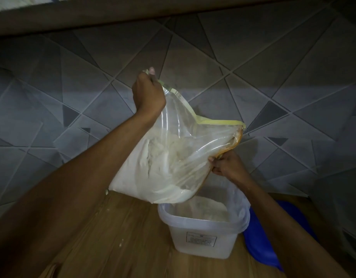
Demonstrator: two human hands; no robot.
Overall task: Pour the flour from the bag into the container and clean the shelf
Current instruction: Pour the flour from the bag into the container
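Note:
A clear plastic bag (163, 157) with a yellow zip strip holds white flour and hangs just above and behind the container. My left hand (148, 93) grips the bag's upper corner, raised high. My right hand (226, 164) pinches the bag's other top corner, lower and to the right, above the container. The translucent plastic container (203, 235) stands on the wooden shelf (121, 237) with flour inside and a label on its front. The bag's lower end overlaps the container's back left rim.
A blue lid (261, 243) lies on the shelf right of the container, partly under my right forearm. Small flour specks dot the wood on the left. A grey tiled wall (253, 77) rises right behind the shelf, with a dark ledge above.

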